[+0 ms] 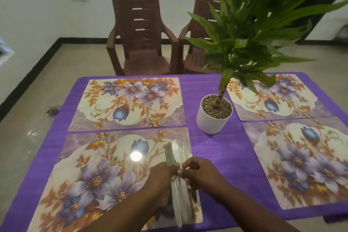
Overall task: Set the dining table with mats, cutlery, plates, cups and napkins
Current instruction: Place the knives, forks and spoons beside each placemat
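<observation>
My left hand (162,173) and right hand (197,172) meet, fingers curled and pinching a bunch of table knives (178,181) at mid-length, blades fanned away from me. The knives sit over the right edge of the near left floral mat (105,175). Three more mats lie on the purple tablecloth (212,154), around a white potted plant (213,117). Two brown chairs (141,34) stand beyond.
</observation>
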